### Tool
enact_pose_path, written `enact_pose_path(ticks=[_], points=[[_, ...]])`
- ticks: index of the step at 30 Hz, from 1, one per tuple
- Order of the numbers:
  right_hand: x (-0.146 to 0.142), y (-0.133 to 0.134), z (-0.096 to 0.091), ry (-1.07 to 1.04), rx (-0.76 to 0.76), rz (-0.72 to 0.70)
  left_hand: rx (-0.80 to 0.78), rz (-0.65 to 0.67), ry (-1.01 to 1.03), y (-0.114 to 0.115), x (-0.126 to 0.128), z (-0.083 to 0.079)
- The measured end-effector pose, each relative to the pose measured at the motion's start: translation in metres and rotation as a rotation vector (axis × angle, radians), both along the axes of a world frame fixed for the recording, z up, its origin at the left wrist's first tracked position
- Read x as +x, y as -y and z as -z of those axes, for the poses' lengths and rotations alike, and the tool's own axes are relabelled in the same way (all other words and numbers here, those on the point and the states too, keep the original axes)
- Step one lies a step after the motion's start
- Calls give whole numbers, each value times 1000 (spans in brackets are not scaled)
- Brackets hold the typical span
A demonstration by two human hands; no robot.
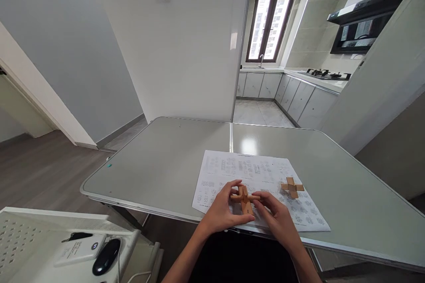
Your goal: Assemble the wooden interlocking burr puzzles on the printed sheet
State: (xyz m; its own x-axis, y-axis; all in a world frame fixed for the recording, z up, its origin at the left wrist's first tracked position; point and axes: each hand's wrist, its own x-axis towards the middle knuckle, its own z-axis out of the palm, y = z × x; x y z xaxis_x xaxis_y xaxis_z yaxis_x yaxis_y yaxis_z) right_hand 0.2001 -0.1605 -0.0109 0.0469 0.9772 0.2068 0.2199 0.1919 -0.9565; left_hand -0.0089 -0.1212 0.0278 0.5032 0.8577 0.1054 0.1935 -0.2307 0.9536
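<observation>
A wooden cross-shaped puzzle (245,199) sits between both hands above the printed sheet (255,172). My left hand (221,208) pinches its left side with curled fingers. My right hand (277,216) grips its right arm, fingers closed. A second wooden cross puzzle (292,186) lies by itself on the sheet, a little to the right of my right hand.
The sheet lies on a grey folding table (159,159) with a metal rim near my body. At lower left a white perforated stand (29,239) carries a white power bank (79,250) and a black mouse (106,256). A kitchen doorway opens behind the table.
</observation>
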Motion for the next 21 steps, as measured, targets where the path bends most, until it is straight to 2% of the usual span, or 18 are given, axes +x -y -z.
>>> enact_pose_path(ticks=[11,21], points=[[3,1,2,29,-26,-76,92,59,19,-2,-1,3],[2,2,-1,38,17,-78,134,51,12,-2,0,2]])
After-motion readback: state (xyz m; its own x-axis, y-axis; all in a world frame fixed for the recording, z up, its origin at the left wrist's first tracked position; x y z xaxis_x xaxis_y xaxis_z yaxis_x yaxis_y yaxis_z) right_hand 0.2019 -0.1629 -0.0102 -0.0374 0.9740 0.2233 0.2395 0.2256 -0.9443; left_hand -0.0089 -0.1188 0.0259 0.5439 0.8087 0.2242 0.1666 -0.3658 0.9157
